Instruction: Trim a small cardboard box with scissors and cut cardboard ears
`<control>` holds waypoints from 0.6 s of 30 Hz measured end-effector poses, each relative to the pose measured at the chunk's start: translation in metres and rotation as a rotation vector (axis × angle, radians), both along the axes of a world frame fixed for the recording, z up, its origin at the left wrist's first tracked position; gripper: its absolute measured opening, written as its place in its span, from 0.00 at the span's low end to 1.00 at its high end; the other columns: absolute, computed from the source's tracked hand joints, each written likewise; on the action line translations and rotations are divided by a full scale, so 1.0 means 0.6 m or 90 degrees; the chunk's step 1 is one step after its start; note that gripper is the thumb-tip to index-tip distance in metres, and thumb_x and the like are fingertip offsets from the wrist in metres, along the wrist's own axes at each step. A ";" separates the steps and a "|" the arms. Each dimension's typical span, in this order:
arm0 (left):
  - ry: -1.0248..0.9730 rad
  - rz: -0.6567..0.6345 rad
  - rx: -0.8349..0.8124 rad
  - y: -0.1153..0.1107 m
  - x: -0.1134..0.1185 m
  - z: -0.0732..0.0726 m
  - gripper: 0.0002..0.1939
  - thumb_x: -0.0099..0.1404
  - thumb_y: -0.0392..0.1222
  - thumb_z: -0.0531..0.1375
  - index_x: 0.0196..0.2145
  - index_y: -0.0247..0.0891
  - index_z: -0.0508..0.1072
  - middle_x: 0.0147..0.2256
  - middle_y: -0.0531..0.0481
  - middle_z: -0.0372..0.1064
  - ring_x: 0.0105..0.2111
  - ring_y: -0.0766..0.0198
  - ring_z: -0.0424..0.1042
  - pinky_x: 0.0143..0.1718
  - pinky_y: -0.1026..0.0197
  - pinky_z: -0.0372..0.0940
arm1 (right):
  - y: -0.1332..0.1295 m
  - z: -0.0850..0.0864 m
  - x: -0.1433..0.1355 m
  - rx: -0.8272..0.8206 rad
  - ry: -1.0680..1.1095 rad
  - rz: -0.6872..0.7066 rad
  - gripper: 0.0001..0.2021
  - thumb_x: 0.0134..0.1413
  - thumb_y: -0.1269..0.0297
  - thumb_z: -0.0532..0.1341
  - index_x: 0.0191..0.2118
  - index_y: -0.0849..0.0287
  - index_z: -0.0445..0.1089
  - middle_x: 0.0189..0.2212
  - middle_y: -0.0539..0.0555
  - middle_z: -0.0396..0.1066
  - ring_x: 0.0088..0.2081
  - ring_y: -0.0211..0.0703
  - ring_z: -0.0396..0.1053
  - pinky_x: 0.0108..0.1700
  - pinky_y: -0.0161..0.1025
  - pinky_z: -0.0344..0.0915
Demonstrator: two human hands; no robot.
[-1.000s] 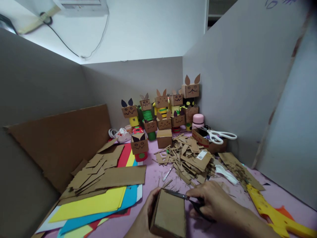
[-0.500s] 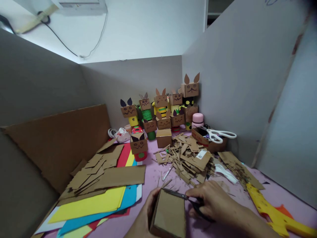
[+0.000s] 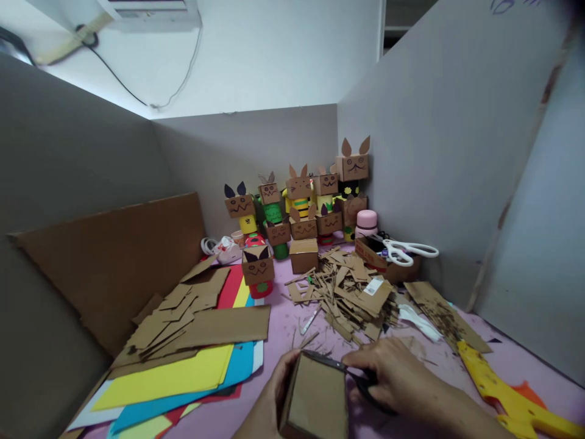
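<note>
A small brown cardboard box (image 3: 315,396) is held at the front edge of the view. My left hand (image 3: 272,399) wraps round its left side, with the fingertips at the far left corner. In my right hand (image 3: 388,372) is a pair of dark-handled scissors (image 3: 368,390), fingers closed round the handles. The scissor blades lie along the box's far top edge and point left toward my left fingertips. Whether the blades are cutting into the cardboard I cannot tell. The underside of the box is hidden.
Cardboard scraps (image 3: 351,292) are heaped beyond my hands. Coloured paper (image 3: 169,378) and cardboard sheets (image 3: 223,326) lie left. A yellow glue gun (image 3: 507,390) lies right. Cardboard animal figures (image 3: 258,268) stand behind; white scissors (image 3: 406,250) rest on an open box (image 3: 388,265).
The view has shifted slightly. The box, both hands and the scissors keep nearly the same arrangement, with the blades still along the far edge.
</note>
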State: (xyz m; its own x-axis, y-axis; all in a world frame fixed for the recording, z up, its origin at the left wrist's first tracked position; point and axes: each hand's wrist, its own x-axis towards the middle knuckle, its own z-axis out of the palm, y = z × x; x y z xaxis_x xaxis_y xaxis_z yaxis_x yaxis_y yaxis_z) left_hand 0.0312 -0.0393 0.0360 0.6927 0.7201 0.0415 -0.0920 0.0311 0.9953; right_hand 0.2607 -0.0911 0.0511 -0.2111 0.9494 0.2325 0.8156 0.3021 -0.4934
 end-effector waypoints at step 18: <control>0.034 -0.068 0.006 0.017 -0.011 -0.023 0.50 0.38 0.42 0.73 0.57 0.45 0.55 0.57 0.37 0.56 0.54 0.37 0.59 0.51 0.40 0.58 | -0.005 -0.002 -0.007 0.032 -0.010 0.005 0.12 0.34 0.75 0.56 0.26 0.52 0.72 0.20 0.48 0.74 0.23 0.38 0.67 0.25 0.34 0.48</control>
State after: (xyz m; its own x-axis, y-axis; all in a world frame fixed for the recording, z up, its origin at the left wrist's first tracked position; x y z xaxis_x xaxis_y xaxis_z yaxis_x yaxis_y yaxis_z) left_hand 0.0243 -0.0291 0.0220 0.7668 0.6418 0.0090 -0.0356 0.0286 0.9990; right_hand 0.2563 -0.0942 0.0498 -0.2229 0.9350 0.2758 0.8205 0.3327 -0.4648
